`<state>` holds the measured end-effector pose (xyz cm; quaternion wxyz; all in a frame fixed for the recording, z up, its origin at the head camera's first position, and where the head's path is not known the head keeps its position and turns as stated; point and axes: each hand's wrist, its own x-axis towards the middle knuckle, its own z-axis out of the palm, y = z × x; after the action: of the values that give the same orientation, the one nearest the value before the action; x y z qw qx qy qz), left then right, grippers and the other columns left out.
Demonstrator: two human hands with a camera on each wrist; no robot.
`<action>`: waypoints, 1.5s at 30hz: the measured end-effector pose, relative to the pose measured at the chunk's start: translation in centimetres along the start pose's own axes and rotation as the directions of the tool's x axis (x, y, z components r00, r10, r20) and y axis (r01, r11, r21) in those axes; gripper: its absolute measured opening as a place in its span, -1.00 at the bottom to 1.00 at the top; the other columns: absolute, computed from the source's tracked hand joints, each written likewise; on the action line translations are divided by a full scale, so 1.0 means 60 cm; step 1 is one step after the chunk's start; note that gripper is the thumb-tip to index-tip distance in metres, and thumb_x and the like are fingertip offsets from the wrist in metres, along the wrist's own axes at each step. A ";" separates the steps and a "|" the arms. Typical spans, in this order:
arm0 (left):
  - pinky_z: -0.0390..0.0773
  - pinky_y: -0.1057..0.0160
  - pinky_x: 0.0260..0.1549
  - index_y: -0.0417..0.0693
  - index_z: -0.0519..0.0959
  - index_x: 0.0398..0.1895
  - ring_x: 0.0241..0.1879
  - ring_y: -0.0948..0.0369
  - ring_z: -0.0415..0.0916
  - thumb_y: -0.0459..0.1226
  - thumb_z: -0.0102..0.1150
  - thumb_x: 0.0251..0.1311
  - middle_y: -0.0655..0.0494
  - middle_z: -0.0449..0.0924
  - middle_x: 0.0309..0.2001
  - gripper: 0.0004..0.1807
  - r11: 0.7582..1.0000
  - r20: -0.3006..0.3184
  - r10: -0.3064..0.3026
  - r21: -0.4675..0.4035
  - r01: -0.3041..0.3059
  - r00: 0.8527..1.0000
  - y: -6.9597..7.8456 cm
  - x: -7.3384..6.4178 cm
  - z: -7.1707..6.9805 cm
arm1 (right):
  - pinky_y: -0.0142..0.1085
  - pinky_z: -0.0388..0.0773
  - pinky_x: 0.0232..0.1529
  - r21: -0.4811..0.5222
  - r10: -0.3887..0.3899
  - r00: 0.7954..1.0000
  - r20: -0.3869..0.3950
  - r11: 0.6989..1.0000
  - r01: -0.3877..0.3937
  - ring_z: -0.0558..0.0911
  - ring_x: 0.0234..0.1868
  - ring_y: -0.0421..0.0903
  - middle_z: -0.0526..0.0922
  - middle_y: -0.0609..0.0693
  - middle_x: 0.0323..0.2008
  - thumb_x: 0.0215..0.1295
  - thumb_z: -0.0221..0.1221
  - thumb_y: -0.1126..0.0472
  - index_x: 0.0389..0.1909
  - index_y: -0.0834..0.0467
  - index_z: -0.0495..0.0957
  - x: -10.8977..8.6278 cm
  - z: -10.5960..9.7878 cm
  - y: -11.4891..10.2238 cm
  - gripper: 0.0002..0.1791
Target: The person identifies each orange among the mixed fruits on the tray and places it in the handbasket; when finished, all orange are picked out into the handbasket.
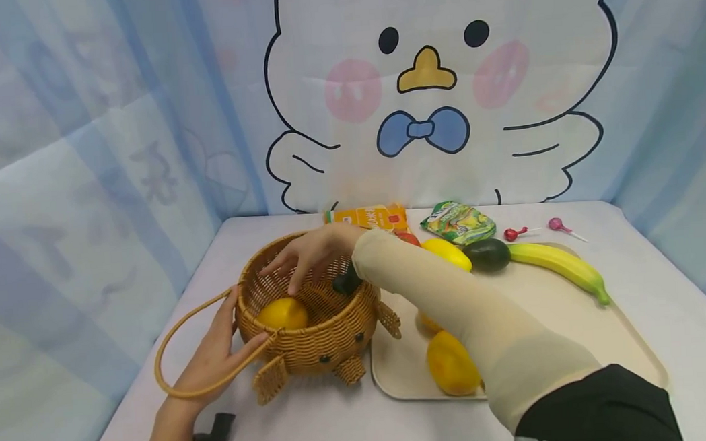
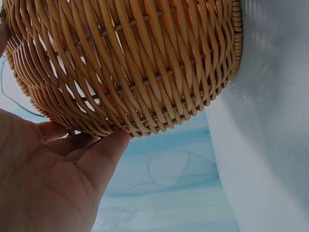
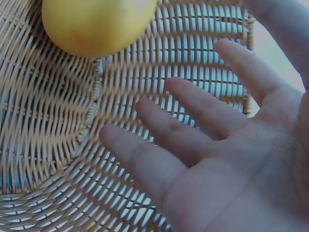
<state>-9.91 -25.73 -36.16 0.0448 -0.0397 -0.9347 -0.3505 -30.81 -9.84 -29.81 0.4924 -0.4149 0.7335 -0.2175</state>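
Observation:
A brown wicker basket (image 1: 336, 343) with animal-like feet and bead eyes stands on the left of the table. Inside it lies a rounded yellow fruit (image 1: 283, 314), also at the top of the right wrist view. My right hand (image 1: 312, 253) reaches in over the rim, its fingers spread with nothing between them. In the right wrist view, the palm and fingers of that hand (image 3: 212, 145) show against the woven wall. My left hand (image 1: 212, 350) rests against the basket's outside, fingers extended along the weave. The looped handle (image 1: 162, 367) tilts out across the left wrist.
Right of the basket, a beige tray (image 1: 630, 348) carries a banana (image 1: 559, 265), a dark green avocado-like fruit (image 1: 487, 255) and several yellow fruits, partly behind my right arm. Behind it lie an orange packet (image 1: 371, 216), a green packet (image 1: 459, 223) and two lollipops (image 1: 514, 233). Curtains border the table.

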 end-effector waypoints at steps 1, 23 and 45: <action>0.17 -0.24 0.35 0.00 -0.39 0.50 0.45 -0.21 -0.11 0.07 0.03 0.28 -0.16 -0.36 0.52 0.00 1.000 0.000 0.001 0.000 -0.001 1.000 0.000 0.000 0.000 | 0.12 0.27 0.39 0.011 -0.008 1.000 0.002 1.000 0.008 0.10 0.49 -0.06 0.09 -0.10 0.47 0.15 0.29 0.15 0.41 -0.21 0.15 -0.004 -0.001 0.000 -0.18; 0.16 -0.25 0.34 -0.01 -0.40 0.50 0.46 -0.20 -0.18 0.03 0.05 0.28 -0.16 -0.39 0.52 0.00 1.000 0.003 0.011 -0.007 -0.011 1.000 -0.002 0.000 0.000 | -0.19 0.42 0.34 -0.024 -0.237 0.969 -0.066 0.972 0.236 0.15 0.46 0.08 0.03 0.10 0.48 0.26 0.18 0.26 0.47 -0.05 0.04 -0.090 -0.011 0.001 -0.19; 0.16 -0.27 0.33 0.00 -0.42 0.50 0.46 -0.22 -0.22 0.00 0.05 0.29 -0.17 -0.41 0.51 0.00 1.000 0.002 0.031 -0.001 -0.031 1.000 0.002 0.000 0.001 | -0.20 0.44 0.32 -0.038 -0.326 0.923 -0.206 0.945 0.326 0.24 0.43 -0.01 0.08 0.02 0.47 0.23 0.23 0.13 0.47 -0.13 0.00 -0.181 -0.019 0.026 -0.15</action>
<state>-9.91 -25.59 -36.15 0.0491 -0.0546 -0.9338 -0.3502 -30.59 -0.12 -24.59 0.3687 -0.5067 0.7024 -0.3375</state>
